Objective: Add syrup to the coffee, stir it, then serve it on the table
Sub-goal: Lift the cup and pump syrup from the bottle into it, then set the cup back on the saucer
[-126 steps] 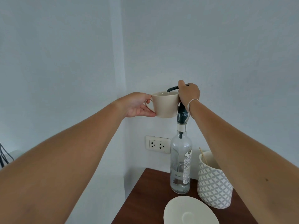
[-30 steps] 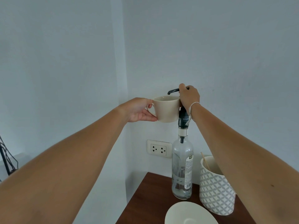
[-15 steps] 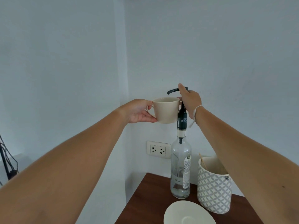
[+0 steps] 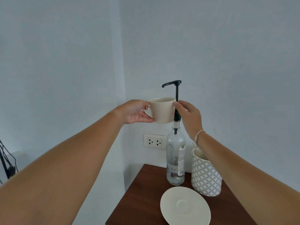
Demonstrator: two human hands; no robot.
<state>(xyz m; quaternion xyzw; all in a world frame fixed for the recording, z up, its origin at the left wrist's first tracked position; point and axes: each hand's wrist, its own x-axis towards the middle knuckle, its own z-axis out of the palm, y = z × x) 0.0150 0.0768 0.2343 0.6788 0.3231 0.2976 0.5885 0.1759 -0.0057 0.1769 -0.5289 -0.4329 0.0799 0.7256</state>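
Note:
A cream coffee cup (image 4: 162, 111) hangs in the air below the spout of the black pump (image 4: 172, 83), which stands fully raised on the clear syrup bottle (image 4: 175, 159). My left hand (image 4: 134, 112) grips the cup by its handle. My right hand (image 4: 189, 116) is off the pump, in front of the bottle's neck, with its fingertips against the cup's right wall. What is inside the cup is hidden. A cream saucer (image 4: 185, 207) lies on the dark wooden table (image 4: 141, 192) in front of the bottle.
A white patterned holder (image 4: 205, 176) with a wooden stick (image 4: 195, 149) in it stands right of the bottle. A wall socket (image 4: 154, 141) sits behind the bottle in the wall corner. Black cables (image 4: 6, 161) hang at the far left.
My right hand has left the pump head and dropped beside the cup. The pump head has risen to full height. The cup stays under the spout in my left hand.

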